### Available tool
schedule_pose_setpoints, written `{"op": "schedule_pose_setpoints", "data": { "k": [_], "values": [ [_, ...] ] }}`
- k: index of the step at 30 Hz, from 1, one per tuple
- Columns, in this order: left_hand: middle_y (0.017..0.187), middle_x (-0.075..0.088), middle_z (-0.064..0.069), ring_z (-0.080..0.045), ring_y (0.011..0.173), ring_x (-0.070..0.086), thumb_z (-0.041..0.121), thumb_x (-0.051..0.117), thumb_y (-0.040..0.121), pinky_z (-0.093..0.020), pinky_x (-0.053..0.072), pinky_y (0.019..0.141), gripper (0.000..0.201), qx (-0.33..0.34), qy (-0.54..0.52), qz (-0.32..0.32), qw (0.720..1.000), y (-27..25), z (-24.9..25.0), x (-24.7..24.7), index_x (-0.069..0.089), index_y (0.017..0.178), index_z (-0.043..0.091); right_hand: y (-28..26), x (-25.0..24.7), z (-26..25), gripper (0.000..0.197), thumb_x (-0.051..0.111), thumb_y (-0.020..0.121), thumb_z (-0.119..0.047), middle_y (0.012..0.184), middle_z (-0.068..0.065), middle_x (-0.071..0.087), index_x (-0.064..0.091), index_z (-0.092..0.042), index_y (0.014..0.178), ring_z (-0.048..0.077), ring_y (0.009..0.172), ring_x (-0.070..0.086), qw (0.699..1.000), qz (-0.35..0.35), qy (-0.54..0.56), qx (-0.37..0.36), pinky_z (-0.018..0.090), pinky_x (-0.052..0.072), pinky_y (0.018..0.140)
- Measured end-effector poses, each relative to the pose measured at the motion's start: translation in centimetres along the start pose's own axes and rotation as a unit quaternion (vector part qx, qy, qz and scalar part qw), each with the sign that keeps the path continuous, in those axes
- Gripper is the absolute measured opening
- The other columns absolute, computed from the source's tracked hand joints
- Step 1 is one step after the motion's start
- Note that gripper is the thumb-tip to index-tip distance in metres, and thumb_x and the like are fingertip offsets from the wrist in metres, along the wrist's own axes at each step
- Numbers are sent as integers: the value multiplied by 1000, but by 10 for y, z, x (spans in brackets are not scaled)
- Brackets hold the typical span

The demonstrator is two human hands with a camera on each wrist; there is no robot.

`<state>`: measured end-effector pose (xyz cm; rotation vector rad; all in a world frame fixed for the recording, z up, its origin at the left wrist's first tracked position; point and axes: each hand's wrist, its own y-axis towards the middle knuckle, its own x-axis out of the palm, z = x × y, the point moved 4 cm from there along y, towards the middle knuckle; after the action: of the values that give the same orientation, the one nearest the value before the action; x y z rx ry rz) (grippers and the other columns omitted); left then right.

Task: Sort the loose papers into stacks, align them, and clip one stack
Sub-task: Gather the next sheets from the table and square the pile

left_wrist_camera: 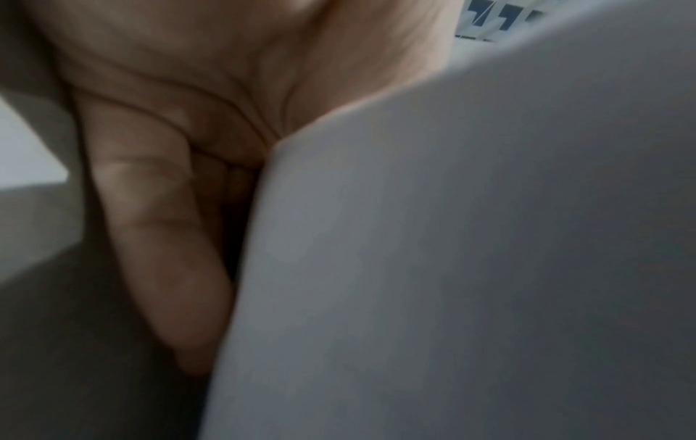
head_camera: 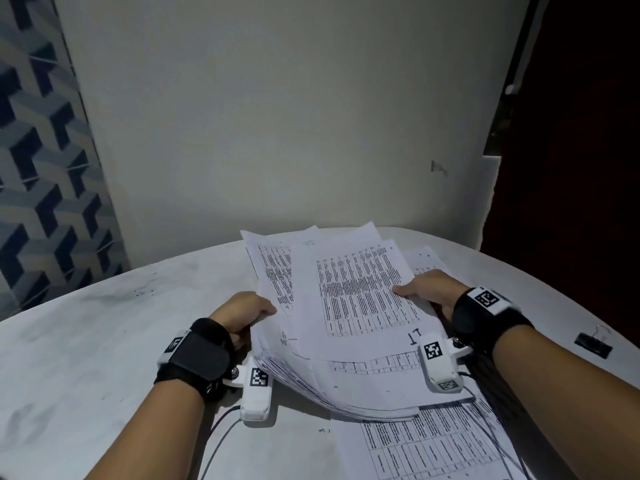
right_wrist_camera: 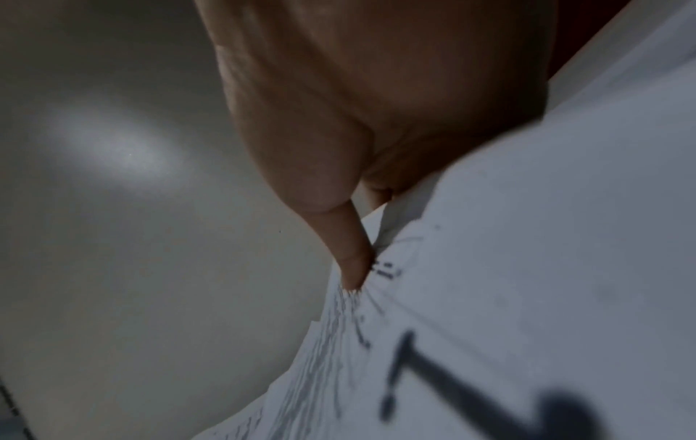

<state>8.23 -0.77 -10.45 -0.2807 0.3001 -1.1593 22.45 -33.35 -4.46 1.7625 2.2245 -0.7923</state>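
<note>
Both hands hold the paper stack (head_camera: 349, 306) between them, left hand (head_camera: 242, 315) and right hand (head_camera: 424, 292) gripping opposite edges; binder clip (head_camera: 593, 344) lies right.

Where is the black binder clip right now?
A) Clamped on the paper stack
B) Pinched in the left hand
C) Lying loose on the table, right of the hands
C: the binder clip lies alone on the table, apart from the paper stack.
</note>
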Motion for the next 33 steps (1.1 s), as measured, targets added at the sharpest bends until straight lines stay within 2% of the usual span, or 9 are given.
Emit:
{"op": "schedule_pose_setpoints", "data": {
  "k": [3,7,12,15,19,21,27,30,33],
  "values": [
    [99,64,-20,-34,85,58,16,83,39,-44,44,80,68,18,13,-12,1000,26,-13,-7,66,101,-9,1,-1,-4,32,80,87,-26,88,10,59,56,-5,87,22,77,54,1000,-12,-3,5,29,38,65],
    [106,74,-21,-34,109,70,1,78,46,-39,49,109,70,29,-4,-34,999,-22,10,11,62,114,-10,11,1,-2,38,87,76,-28,97,9,71,66,0,90,26,99,63,999,-37,-29,18,34,46,101],
    [90,66,-16,-25,80,69,-17,61,63,-38,51,104,19,39,6,-41,998,-37,18,19,64,80,-8,8,0,2,40,68,95,-5,38,-2,45,44,-10,64,10,37,43,1000,-1,1,2,19,37,48],
    [105,78,-15,-31,99,76,-28,54,77,-40,54,97,43,32,-17,-78,996,-45,17,20,75,101,1,6,-3,7,39,62,98,0,34,-4,45,42,-10,66,5,30,41,999,20,36,8,11,32,33],
    [118,70,-10,-26,108,65,11,91,57,-40,39,108,71,23,-49,-51,997,-26,8,12,62,121,2,14,-7,9,16,72,92,-5,102,39,68,58,0,86,24,77,53,999,2,32,15,19,50,63],
    [102,63,-12,-24,93,58,7,81,71,-35,37,97,47,32,-55,-26,998,-24,9,11,61,114,4,8,-5,8,34,77,87,-10,136,24,62,64,9,112,25,98,53,999,-17,23,19,31,48,95],
    [103,80,-15,-22,87,79,-30,51,79,-23,61,68,48,55,5,-86,995,-41,16,22,72,110,0,-1,7,-4,47,86,77,-13,130,13,68,69,3,118,26,131,56,998,-62,-10,10,29,36,106],
    [116,77,-13,-28,107,75,-29,57,78,-27,61,80,57,73,7,-113,991,-45,17,23,70,123,4,-3,11,-6,58,90,69,-10,130,27,65,67,13,117,33,124,61,998,-58,-34,8,35,42,108],
    [116,78,-10,-27,108,74,-24,65,79,-32,60,89,57,74,1,-107,991,-51,19,22,67,126,7,-2,11,-4,42,88,71,-1,108,12,63,63,17,100,26,100,58,999,-40,-26,12,29,47,90]
  ]
}}
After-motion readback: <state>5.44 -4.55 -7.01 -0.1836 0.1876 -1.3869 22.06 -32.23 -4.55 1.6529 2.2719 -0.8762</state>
